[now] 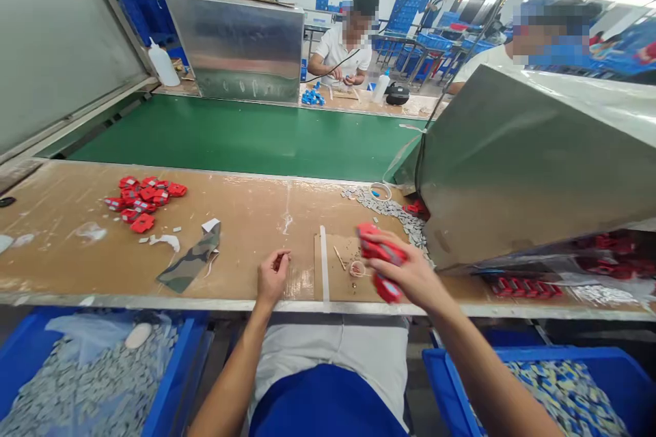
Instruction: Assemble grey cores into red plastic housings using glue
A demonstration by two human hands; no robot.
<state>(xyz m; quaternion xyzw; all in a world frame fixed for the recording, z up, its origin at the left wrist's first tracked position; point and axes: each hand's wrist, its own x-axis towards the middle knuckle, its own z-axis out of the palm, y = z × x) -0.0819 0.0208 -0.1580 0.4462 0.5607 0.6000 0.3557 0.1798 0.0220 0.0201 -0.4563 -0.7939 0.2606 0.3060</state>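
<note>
A green belt (240, 140) runs across, beyond both hands, and nearer lies the brown table (246, 218). A large metal box (502, 171) rises to the right of the right hand. One blue bin (192, 355) sits lower than the left hand and to its left; a second bin (564, 353) is below the right forearm.

The work looks partway along: a red pile (143, 198) lies well to the left of the left hand, while a row of red parts (525, 287) rests right of the right hand, apparently yet to be handled. A camouflage cloth (192, 261) lies left of the left hand.

The right hand (413, 276) grips several red pieces (382, 249), blurred, stacked within its fingers above the table. The left hand (271, 278) is curled, fingertips together, near the table's front edge; whether it pinches anything I cannot tell. Between the hands, nearer the right, lie a thin wooden stick (339, 258) and a small ring (351, 269).
</note>
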